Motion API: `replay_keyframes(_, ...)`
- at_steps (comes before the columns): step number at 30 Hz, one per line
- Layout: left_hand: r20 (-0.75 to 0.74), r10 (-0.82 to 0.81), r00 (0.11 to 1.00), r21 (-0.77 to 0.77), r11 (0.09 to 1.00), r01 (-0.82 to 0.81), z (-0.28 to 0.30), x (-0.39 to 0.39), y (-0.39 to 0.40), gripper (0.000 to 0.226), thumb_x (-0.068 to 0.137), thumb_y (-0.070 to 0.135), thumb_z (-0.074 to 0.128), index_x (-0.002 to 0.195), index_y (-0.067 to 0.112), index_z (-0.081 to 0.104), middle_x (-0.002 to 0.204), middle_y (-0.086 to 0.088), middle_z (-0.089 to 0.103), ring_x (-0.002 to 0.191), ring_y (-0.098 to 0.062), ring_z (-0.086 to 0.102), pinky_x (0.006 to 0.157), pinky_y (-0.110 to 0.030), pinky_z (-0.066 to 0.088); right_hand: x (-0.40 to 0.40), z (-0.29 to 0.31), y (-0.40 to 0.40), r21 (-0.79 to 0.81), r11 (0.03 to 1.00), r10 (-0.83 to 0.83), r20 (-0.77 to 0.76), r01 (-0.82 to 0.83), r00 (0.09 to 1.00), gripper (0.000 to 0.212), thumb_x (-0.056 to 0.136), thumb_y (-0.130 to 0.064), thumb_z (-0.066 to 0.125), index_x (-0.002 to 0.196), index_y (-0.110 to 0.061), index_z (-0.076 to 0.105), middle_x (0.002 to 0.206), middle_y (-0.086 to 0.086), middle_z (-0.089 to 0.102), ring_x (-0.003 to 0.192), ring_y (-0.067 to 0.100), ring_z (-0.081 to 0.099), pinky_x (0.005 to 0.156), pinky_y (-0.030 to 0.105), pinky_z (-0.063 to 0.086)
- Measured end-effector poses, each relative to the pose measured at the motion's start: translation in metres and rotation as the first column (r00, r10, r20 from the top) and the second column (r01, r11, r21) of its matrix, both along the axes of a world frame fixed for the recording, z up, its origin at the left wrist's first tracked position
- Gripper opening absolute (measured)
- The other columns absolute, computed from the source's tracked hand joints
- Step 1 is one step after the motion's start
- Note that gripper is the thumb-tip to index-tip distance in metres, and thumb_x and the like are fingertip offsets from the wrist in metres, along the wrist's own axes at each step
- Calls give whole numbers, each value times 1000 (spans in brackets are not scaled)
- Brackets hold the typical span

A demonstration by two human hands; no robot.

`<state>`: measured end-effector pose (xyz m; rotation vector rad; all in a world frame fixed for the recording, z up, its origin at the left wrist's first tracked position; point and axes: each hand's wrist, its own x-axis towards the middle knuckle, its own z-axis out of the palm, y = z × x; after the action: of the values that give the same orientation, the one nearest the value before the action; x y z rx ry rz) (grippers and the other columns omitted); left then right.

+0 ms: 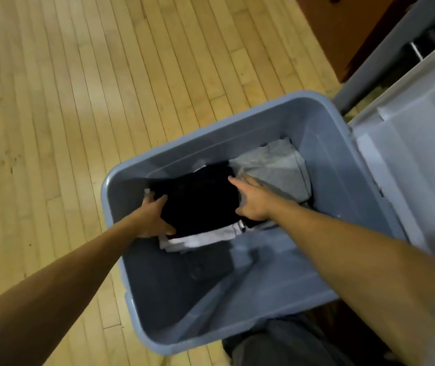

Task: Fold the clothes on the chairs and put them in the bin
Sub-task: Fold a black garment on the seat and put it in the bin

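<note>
Black garment (198, 199): a folded dark cloth lay inside the bin (237, 307), on top of the pile against its far-left corner.
Handling: it looked soft, light and limp, likely to sag or unfold if lifted by one edge; the safest hold seemed to be both side edges at once, palms supporting the fold.
Look: near-black, matte, roughly square in its folded shape, no print or seam discernible in the dim interior.
Near wall of the bin: grey-blue plastic, smooth and bare, with dark trousers (285, 342) of the person just outside its nearest rim.
Left hand (155, 217): at the garment's left edge, thumb on top of the cloth and fingers curled down round the side, so it gripped that edge.
Right hand (250, 199): at the garment's right edge, fingers stretched forward and fairly flat along the cloth; whether any were tucked beneath could not be told.
White garment (200, 237): folded beneath the black one, its near edge poking out toward the bin's near wall.
Grey garment (277, 173): folded, beside the black one on the bin's right, toward the far wall.
Stage: judged as setting the piece down and squaring it.
Beyond the bin: pale wooden floor (65, 101) to its left and far side; a white surface (422, 167) just right of it.
</note>
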<state>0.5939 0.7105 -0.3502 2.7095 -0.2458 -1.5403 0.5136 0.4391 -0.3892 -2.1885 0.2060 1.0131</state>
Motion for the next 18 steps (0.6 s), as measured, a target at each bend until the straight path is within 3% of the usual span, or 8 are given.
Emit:
replay_keyframes(4,94,-44,995,-10,999,45,12,3,-7,104,89,42,75,164,23,6,169,-10,-7,153,-42,8,123,-51,21,1,20,-7,-39,998,-41,-4,41,999,88,91,-28,67,160,-32,12,164,9,17,145,39,30,116,46,34)
replay_keyframes(9,229,-73,971,-183,976,116,77,2,-35,88,94,46,68,162,19,19,170,-11,2,155,-38,5,123,-50,18,-1,100,-3,11,993,-115,65,115,991,60,97,-28,64,151,-19,39,150,8,48,133,26,51,107,35,44)
replay_keyframes(14,346,-20,938,-459,868,188,169,-4,-88,68,95,36,68,153,11,41,158,-11,39,144,-28,38,114,-38,34,-16,199,-4,17,993,-121,175,120,977,47,99,-32,60,143,-20,49,136,3,59,121,25,59,100,40,49)
replay_keyframes(16,339,16,941,-573,797,193,217,-13,-121,68,95,41,67,152,13,44,154,-5,45,141,-23,44,109,-32,36,-26,246,-13,-23,989,-137,234,146,963,16,100,-30,56,114,-23,60,104,3,64,89,23,62,76,39,52)
replay_keyframes(17,327,45,944,-617,767,177,229,-19,-130,71,91,48,68,150,14,47,150,-3,50,137,-20,48,106,-30,38,-29,257,-14,-21,986,-153,258,163,954,6,99,-29,56,94,-26,57,86,0,59,74,20,57,64,36,47)
replay_keyframes(18,350,45,936,-669,711,216,259,-29,-150,72,89,51,68,147,14,50,144,-2,55,132,-19,52,102,-28,40,-42,291,-25,-47,976,-189,319,215,929,13,97,-30,55,85,-27,52,78,-2,55,68,18,54,59,35,44)
